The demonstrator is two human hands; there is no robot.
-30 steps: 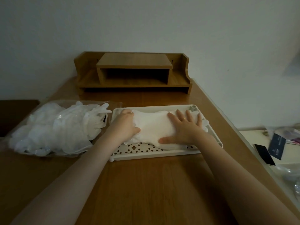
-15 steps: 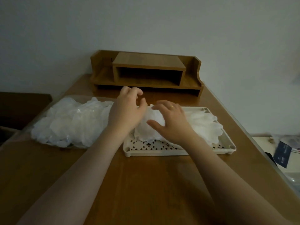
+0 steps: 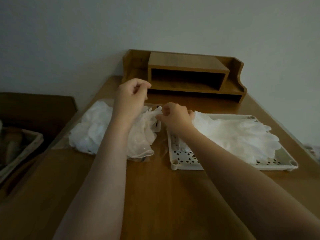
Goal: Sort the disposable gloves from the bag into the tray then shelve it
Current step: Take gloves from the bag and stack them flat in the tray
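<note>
Left hand point(image 3: 129, 99): hovering over the bag point(image 3: 97, 129), grip curled, pinching nothing visible.
Right hand point(image 3: 174, 116): grip pinching a glove point(image 3: 152, 113) at the bag's mouth.
Tray point(image 3: 284, 159): sitting on the counter point(image 3: 155, 196), holding gloves.

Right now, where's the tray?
In the head view the tray sits right of centre on the wooden table, beside the bag of gloves, in front of the wooden shelf.

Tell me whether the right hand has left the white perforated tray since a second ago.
Yes. The right hand moved left off the white perforated tray toward the clear bag of gloves.
</note>
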